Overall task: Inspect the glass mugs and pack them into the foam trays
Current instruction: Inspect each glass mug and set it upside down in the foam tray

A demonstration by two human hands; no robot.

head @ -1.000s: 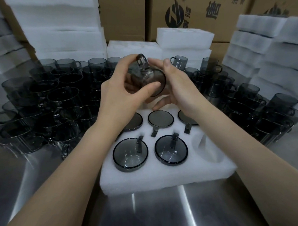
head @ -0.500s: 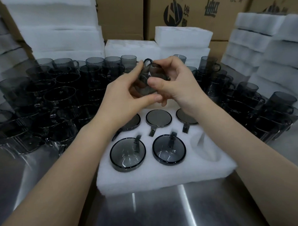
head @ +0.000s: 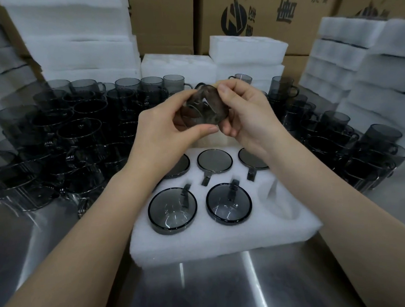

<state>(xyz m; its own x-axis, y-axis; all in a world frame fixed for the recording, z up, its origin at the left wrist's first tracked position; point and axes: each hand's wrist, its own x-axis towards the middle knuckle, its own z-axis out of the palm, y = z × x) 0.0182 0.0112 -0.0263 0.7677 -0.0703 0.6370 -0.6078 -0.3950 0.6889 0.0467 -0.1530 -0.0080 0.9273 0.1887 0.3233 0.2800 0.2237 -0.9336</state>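
Both hands hold one smoky grey glass mug (head: pixel 204 108) up above the foam tray. My left hand (head: pixel 164 129) grips its left side with thumb below and fingers on top. My right hand (head: pixel 246 112) pinches its right side, fingers curled over the rim. The mug is tilted on its side, handle at the top. The white foam tray (head: pixel 223 242) lies on the steel table below. Several mugs sit in its pockets, among them two open ends up in the near row (head: pixel 172 209) (head: pixel 229 204). The near right pocket (head: pixel 279 201) holds nothing.
Loose grey mugs crowd the table on the left (head: pixel 59 144) and on the right (head: pixel 348 146). Stacks of white foam trays (head: pixel 78 42) (head: pixel 363 65) and cardboard boxes (head: pixel 261 13) stand behind. The steel table (head: pixel 201 286) runs toward me.
The mug has been turned in both hands. It moved from rim facing me, handle up, to lying more on its side, and the hands shifted their hold around it.
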